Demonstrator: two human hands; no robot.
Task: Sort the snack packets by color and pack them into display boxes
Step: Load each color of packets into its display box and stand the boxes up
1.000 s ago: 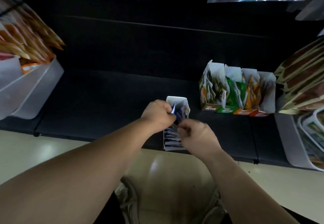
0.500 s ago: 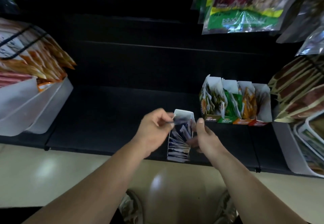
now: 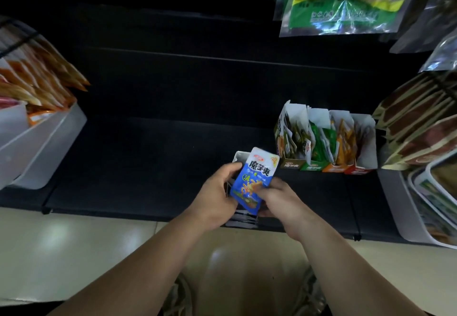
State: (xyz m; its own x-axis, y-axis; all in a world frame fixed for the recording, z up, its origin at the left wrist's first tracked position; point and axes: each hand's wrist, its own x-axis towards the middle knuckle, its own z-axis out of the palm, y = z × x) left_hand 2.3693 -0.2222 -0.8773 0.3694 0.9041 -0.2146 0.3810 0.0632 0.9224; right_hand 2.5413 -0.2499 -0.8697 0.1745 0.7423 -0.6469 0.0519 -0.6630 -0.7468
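Observation:
A blue snack packet (image 3: 256, 177) stands tilted above a small white display box (image 3: 238, 157) at the front of the dark shelf. My left hand (image 3: 217, 199) grips the packet's left edge and my right hand (image 3: 277, 199) pinches its lower right part. More blue packets (image 3: 243, 219) lie stacked in the box under my hands, mostly hidden. To the right stands a row of display boxes: brown (image 3: 290, 165), green (image 3: 312, 167), orange (image 3: 335, 168) and red (image 3: 357, 170), each filled with packets of its colour.
A white tray (image 3: 47, 147) of orange packets sits at the left. White trays (image 3: 400, 212) of brown and green packets crowd the right. Large bags (image 3: 338, 6) hang above at the top right. The shelf's front edge (image 3: 148, 215) runs below my hands.
A blue packet has come up out of the box and now faces me, held by both hands. Before, my hands worked at the box's top. The camera has tilted upward.

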